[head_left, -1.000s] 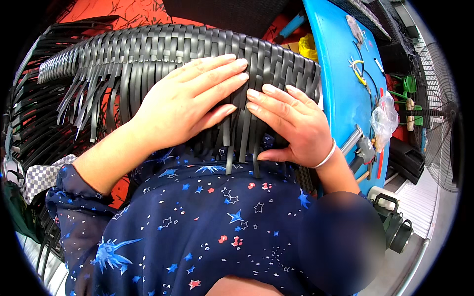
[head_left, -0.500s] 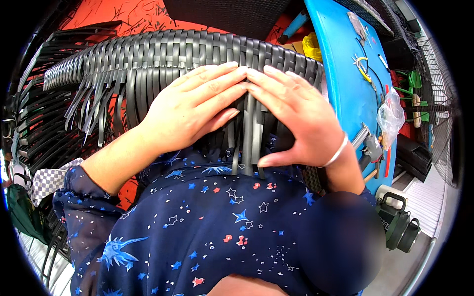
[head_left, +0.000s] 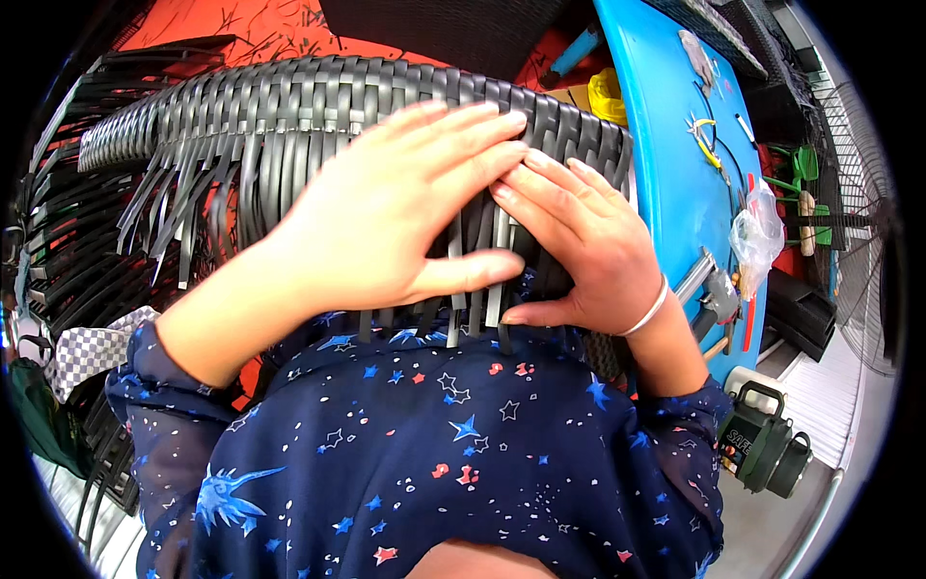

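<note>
L hand [head_left: 386, 222] slid right to meet R hand [head_left: 579, 251] on woven panel [head_left: 289, 106]; both flat, fingers open, gripping nothing, pressing loose strips [head_left: 463, 289] beneath.

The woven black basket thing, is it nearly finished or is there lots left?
Part done. The top of the woven panel is already tightly plaited in dark strips. In hand: the left hand and right hand lie flat on the weave, fingers pressing near its right end. Left: many loose strip ends hang unwoven along the lower edge, so a good deal looks unfinished.
</note>
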`<state>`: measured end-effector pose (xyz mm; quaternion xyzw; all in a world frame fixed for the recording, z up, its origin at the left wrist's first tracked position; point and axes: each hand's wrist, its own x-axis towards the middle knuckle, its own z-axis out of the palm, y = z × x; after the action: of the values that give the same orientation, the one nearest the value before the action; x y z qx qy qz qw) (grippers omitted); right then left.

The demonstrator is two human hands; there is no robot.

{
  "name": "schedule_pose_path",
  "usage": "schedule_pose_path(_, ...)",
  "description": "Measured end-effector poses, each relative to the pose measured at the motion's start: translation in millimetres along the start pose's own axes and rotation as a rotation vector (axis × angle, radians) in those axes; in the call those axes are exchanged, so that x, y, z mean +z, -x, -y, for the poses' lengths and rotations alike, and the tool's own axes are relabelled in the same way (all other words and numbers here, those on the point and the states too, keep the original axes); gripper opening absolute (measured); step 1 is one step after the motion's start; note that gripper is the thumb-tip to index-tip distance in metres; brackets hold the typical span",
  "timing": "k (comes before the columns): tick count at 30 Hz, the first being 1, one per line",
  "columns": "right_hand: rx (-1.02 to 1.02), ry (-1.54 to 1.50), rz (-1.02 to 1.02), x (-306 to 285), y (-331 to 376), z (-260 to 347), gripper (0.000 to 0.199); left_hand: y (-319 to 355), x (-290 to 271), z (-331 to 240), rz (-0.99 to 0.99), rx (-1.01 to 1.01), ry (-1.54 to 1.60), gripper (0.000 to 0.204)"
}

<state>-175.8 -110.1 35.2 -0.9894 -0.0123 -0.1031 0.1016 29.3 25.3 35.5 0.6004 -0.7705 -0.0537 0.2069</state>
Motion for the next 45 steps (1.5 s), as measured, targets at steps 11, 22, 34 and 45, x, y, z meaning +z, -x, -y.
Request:
schedule_pose_path(11, -0.007, 0.060, -0.026, 20, 22, 3, 0.079, 10, 27, -2, -0.017, 0.063, -0.133, 0.092)
schedule_pose_path(22, -0.015, 0.103, -0.011, 19, 26, 1, 0.070, 1, -91, -24, 0.421, 0.143, -0.003, 0.094)
schedule_pose_path(34, -0.048, -0.007, -0.084, 32, 37, -2, 0.063, -61, 30, 15, 0.015, 0.569, 0.012, 0.076)
schedule_pose_path(45, -0.043, -0.398, -0.328, 26, 55, 8, 0.035, -43, 58, 6, 0.120, 0.568, -0.066, 0.086)
